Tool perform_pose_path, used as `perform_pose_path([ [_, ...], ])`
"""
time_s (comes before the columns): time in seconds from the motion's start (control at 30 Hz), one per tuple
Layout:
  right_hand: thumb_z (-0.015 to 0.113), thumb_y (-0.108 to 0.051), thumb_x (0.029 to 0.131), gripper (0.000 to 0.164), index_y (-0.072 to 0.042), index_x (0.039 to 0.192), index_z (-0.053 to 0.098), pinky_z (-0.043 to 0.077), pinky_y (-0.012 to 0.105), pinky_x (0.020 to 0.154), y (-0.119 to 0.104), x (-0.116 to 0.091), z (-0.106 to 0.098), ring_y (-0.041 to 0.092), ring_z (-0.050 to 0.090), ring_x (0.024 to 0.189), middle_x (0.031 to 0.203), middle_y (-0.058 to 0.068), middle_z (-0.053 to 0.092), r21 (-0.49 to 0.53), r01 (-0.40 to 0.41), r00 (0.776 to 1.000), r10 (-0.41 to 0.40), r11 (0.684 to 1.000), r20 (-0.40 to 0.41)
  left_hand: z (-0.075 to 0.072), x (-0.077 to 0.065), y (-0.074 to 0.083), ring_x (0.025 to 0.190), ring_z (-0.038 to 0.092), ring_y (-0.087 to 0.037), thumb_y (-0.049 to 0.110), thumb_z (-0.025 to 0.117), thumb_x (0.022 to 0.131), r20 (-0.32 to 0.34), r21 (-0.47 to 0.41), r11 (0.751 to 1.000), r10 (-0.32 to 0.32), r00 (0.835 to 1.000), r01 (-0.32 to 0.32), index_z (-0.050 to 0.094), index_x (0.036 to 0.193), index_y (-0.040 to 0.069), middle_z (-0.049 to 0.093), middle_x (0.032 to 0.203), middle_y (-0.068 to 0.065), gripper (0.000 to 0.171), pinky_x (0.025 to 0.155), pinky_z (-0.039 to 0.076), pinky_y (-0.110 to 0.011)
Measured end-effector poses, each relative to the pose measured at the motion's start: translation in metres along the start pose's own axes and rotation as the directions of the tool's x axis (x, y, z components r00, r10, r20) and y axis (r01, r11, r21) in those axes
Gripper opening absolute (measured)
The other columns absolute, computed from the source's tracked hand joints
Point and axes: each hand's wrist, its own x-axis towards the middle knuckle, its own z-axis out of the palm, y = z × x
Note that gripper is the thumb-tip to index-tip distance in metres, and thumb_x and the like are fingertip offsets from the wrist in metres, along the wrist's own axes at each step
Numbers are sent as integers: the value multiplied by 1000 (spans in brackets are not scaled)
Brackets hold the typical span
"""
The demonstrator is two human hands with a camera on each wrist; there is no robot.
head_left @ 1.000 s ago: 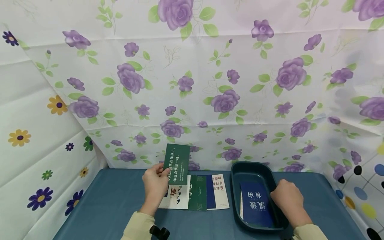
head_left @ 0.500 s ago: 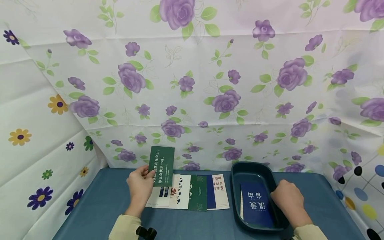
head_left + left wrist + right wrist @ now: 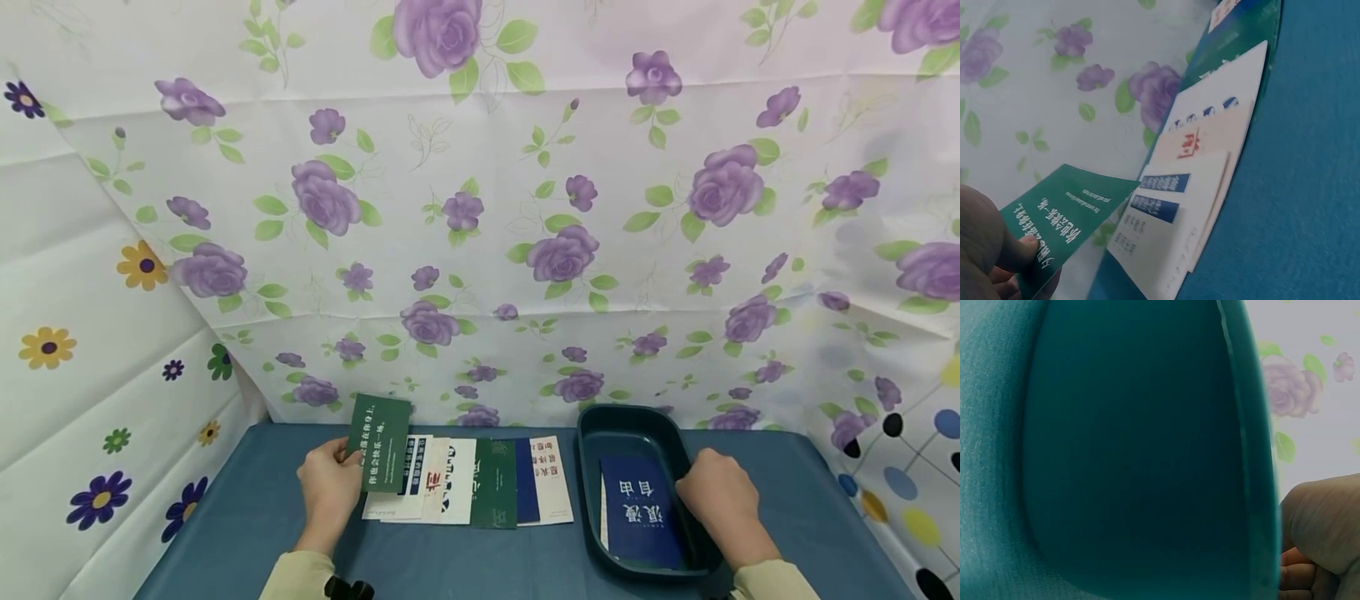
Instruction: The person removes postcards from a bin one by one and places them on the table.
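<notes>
My left hand (image 3: 330,492) pinches a dark green card (image 3: 385,446) with white writing, thumb on its printed face. In the left wrist view the green card (image 3: 1072,219) is tilted, its corner overlapping a white card (image 3: 1163,219) with blue bars. That card lies at the left end of an overlapping row on the table. On the right, my right hand (image 3: 720,500) grips the right rim of a dark teal tray (image 3: 652,574); its fingers curl over the edge in the right wrist view. Inside the tray lies a blue card (image 3: 641,508) with white characters, over a pale one.
The row continues rightward with a cream card (image 3: 432,502), a white card (image 3: 461,479), a green card (image 3: 495,483), a blue card (image 3: 527,492) and another cream card (image 3: 553,483). A flowered sheet (image 3: 480,275) hangs behind the blue-covered table (image 3: 480,567).
My left hand has moved left and then lower with the green card, uncovering the white card with blue bars at the row's left end. My right hand and the tray have stayed put.
</notes>
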Motion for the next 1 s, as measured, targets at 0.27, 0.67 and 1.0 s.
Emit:
perform_pose_path([
  [0.27, 57, -15, 82, 17, -8, 68, 50, 34, 35, 46, 0, -1, -1, 23, 46, 54, 60, 8, 45, 1, -5, 1000, 5, 1000, 5, 2, -1, -8, 97, 57, -36, 9, 62, 86, 100, 94, 995, -47, 994, 38, 60, 115, -3, 60, 106, -24, 32, 69, 49, -46],
  [0.67, 57, -15, 82, 18, -8, 68, 48, 34, 36, 46, -1, 1, -1, 23, 45, 54, 61, 8, 45, 2, -7, 1000, 7, 1000, 11, 10, -2, -19, 89, 59, -33, 10, 65, 82, 155, 169, 984, -88, 984, 61, 64, 107, -4, 62, 99, -21, 28, 66, 49, -45],
  [1.0, 58, -16, 81, 16, -8, 69, 50, 35, 37, 47, 0, 1, 0, 23, 47, 56, 63, 8, 48, -6, -10, 1000, 10, 1000, 9, 17, -3, -27, 69, 59, -23, 7, 67, 77, 109, 194, 979, -75, 991, 53, 67, 92, -4, 64, 83, -16, 19, 56, 48, -38],
])
